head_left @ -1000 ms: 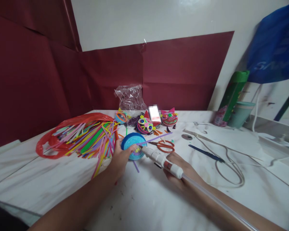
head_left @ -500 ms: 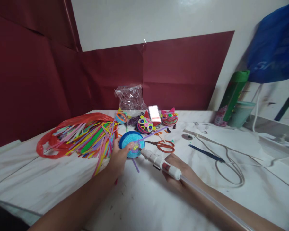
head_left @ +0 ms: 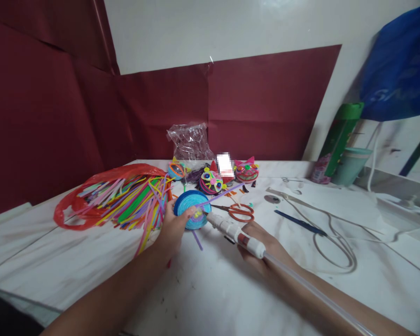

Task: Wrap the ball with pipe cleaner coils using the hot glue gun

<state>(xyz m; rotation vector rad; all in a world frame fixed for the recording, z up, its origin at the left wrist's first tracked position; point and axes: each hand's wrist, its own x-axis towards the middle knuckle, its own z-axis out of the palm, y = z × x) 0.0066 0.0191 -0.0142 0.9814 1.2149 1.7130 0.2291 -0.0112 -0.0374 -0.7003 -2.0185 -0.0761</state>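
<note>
A round blue coil [head_left: 187, 199] of wound pipe cleaners, with a purple and yellow centre, is gripped at its left edge by my left hand [head_left: 175, 224]. The thumb presses on the face near the centre. Purple pipe cleaners [head_left: 198, 241] stick out below it and to the upper right. My right hand [head_left: 257, 245] is wrapped round a white glue gun [head_left: 227, 228], a clear glue stick [head_left: 311, 289] trailing from its rear. The nozzle points at the coil's centre; whether it touches, I cannot tell. Orange-handled scissors [head_left: 241, 213] lie just behind the gun.
A red plastic bag [head_left: 68, 219] of colourful pipe cleaners [head_left: 126, 200] lies left. Behind are decorated faces [head_left: 212, 181] [head_left: 247, 172] and a clear plastic bag [head_left: 191, 142]. To the right are dark blue tweezers [head_left: 301, 223], a looped cord [head_left: 350, 261], a green can [head_left: 339, 135] and a cup [head_left: 352, 165].
The glue gun and my right hand have shifted slightly to the right, drawing the nozzle a little back from the coil's centre. My left hand keeps its hold on the coil.
</note>
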